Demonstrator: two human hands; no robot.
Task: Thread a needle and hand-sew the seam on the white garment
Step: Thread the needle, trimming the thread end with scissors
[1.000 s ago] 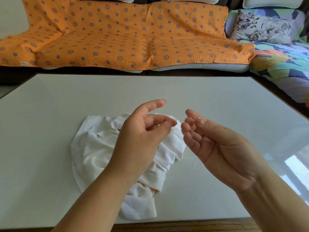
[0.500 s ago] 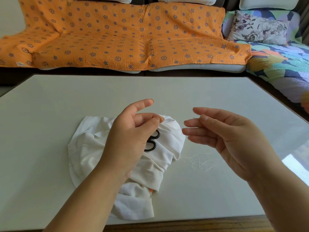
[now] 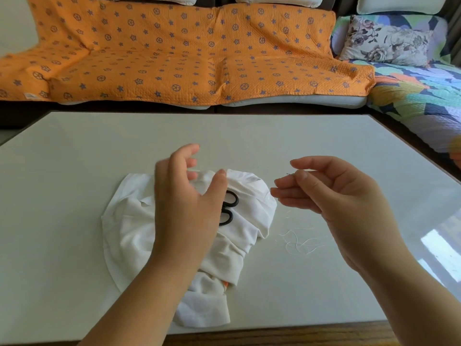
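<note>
Right of centre, the right hand [image 3: 331, 196] pinches a thin metal needle [image 3: 289, 174]. The left hand [image 3: 184, 208] hovers relaxed and empty over the crumpled white fabric garment [image 3: 129, 221] at centre, which bears black-handled scissors [image 3: 228, 208]. Loose white thread [image 3: 299, 242] lies beside it on the pale table [image 3: 74, 158].

Left hand [image 3: 184, 203]: bare; far fingers smeared by blur, short nail visible on thumb.
Right hand [image 3: 334, 196]: bare; short trimmed nails on thumb and fingertips, in sharp focus.
Left forearm [image 3: 139, 303]: bare from wrist down to near frame edge.
Right forearm [image 3: 409, 295]: bare from wrist to near right corner.
</note>
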